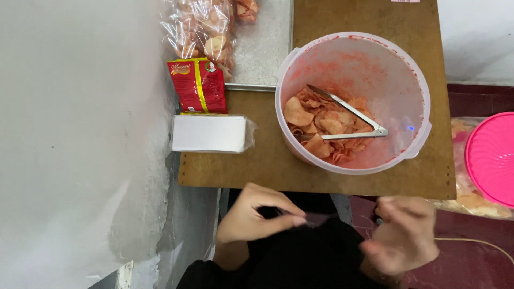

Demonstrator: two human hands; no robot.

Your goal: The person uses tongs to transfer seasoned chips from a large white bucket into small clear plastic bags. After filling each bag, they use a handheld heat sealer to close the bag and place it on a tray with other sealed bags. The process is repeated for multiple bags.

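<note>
Both my hands are below the near edge of the brown wooden table [257,166], over my dark clothing. My left hand [256,215] has its fingers pinched on a thin, clear plastic piece [317,218] that stretches to the right. My right hand [405,235] is blurred, with curled fingers, a little apart from that piece; I cannot tell whether it holds anything. On the table beyond my hands stands a round translucent bucket [423,88] smeared red inside. It holds orange-red chips [321,124] with metal tongs [349,120] lying on them.
A red seasoning packet [199,85] and a white stack in clear wrap [210,133] sit at the table's left edge, against a white wall [80,134]. Clear bags of chips [206,29] lie at the back. A pink lid [491,158] rests on another chip bag at the right.
</note>
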